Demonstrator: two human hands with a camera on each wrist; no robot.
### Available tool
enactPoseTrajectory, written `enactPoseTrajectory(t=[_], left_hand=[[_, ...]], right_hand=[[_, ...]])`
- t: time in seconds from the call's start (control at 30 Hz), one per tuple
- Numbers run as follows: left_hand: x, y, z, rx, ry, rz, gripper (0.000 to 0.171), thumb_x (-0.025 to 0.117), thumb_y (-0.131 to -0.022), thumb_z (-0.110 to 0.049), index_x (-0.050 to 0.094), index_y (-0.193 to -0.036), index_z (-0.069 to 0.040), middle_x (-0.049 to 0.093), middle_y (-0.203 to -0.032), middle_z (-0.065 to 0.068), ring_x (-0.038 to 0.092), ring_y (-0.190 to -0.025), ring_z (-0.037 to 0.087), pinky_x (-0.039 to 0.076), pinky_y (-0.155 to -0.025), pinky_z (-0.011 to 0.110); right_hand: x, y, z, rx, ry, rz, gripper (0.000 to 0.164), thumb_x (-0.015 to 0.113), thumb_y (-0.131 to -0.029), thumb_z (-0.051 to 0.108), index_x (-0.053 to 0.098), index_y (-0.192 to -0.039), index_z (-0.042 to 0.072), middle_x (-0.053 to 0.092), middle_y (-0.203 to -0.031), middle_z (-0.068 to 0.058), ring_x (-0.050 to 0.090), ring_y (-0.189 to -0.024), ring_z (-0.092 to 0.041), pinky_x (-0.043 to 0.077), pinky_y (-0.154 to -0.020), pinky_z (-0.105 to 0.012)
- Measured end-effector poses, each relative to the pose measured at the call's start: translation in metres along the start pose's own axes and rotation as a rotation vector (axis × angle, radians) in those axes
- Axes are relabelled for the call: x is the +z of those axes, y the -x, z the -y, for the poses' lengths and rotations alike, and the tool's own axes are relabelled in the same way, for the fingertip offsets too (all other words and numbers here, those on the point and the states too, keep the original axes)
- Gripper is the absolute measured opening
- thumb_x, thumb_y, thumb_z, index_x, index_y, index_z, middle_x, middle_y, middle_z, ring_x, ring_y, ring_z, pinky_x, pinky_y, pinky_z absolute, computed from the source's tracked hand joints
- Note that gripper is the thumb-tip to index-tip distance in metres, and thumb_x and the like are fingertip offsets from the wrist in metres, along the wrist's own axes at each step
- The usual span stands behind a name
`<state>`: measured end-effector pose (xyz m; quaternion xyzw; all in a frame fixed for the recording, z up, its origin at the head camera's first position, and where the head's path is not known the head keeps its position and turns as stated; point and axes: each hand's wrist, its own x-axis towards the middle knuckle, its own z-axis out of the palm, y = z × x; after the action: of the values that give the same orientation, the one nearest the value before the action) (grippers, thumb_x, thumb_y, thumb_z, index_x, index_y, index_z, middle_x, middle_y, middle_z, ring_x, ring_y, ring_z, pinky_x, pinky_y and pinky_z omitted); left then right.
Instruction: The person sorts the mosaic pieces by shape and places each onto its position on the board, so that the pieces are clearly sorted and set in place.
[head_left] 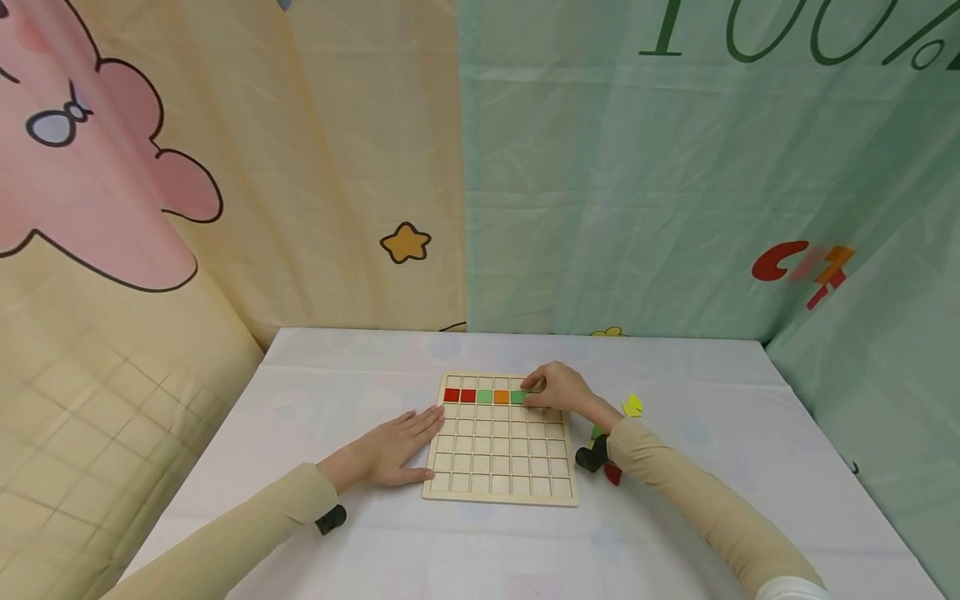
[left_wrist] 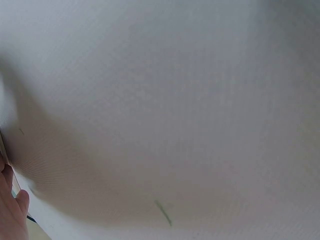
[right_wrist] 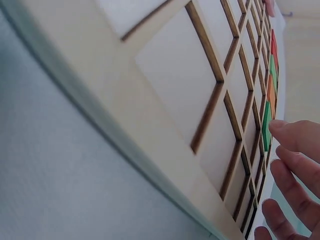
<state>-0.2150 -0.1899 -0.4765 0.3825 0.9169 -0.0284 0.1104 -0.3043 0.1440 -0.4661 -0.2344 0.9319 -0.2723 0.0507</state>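
A wooden grid board point(head_left: 500, 502) lies on the white table. In its second row from the far side sit two red tiles point(head_left: 460, 395), a light green tile point(head_left: 484, 396), an orange tile point(head_left: 502, 397) and a darker green tile point(head_left: 517, 397). My right hand point(head_left: 561, 388) is over the far right of the board, its thumb tip at the darker green tile, fingers bent loosely and apart in the right wrist view. My left hand point(head_left: 395, 446) rests flat with spread fingers, fingertips touching the board's left edge. Only part of it shows in the left wrist view.
Right of the board lie loose yellow pieces point(head_left: 632, 406), a red piece point(head_left: 612, 474) and some green, partly hidden by the right forearm and its black wrist device point(head_left: 592, 455). Printed curtains point(head_left: 360, 167) hang behind the table point(head_left: 675, 533).
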Motion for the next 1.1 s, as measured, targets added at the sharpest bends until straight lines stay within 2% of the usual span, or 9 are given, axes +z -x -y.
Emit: enactPoseTrajectory(t=[0.2,0.63,0.83,1.1], left_hand=[[0.001,-0.001,0.000,-0.005,0.000,0.000,0.086,0.036,-0.094,-0.063,0.015,-0.154,-0.005,0.011,-0.163,0.008,0.012,-0.151,0.022,0.019,-0.121,0.043],[-0.002,0.000,-0.002,0.012,0.002,-0.016,0.085,0.037,-0.095,-0.061,0.017,-0.153,-0.003,0.013,-0.162,0.011,0.014,-0.150,0.024,0.021,-0.120,0.045],[-0.002,0.001,-0.001,0.023,0.001,-0.019,0.085,0.038,-0.095,-0.061,0.017,-0.153,-0.002,0.013,-0.162,0.012,0.014,-0.150,0.025,0.021,-0.120,0.045],[-0.001,0.000,-0.001,0.011,0.006,-0.017,0.086,0.037,-0.095,-0.062,0.016,-0.153,-0.003,0.011,-0.163,0.010,0.012,-0.150,0.023,0.020,-0.121,0.044]], right_hand=[[-0.010,0.004,-0.001,0.070,0.014,-0.001,0.027,0.078,-0.080,0.029,0.076,-0.103,0.016,0.073,-0.101,0.001,0.057,-0.084,-0.014,0.047,-0.071,-0.029],[-0.031,0.027,-0.016,0.060,-0.004,-0.055,0.026,0.076,-0.081,0.025,0.075,-0.104,0.012,0.074,-0.101,-0.003,0.061,-0.094,-0.021,0.051,-0.081,-0.038],[-0.038,0.038,-0.026,0.123,0.001,-0.074,0.027,0.076,-0.081,0.026,0.075,-0.104,0.012,0.073,-0.102,-0.003,0.060,-0.097,-0.024,0.051,-0.081,-0.039],[-0.041,0.053,-0.043,0.153,-0.003,-0.088,0.026,0.076,-0.081,0.028,0.076,-0.103,0.014,0.073,-0.101,-0.002,0.058,-0.097,-0.023,0.050,-0.081,-0.040]])
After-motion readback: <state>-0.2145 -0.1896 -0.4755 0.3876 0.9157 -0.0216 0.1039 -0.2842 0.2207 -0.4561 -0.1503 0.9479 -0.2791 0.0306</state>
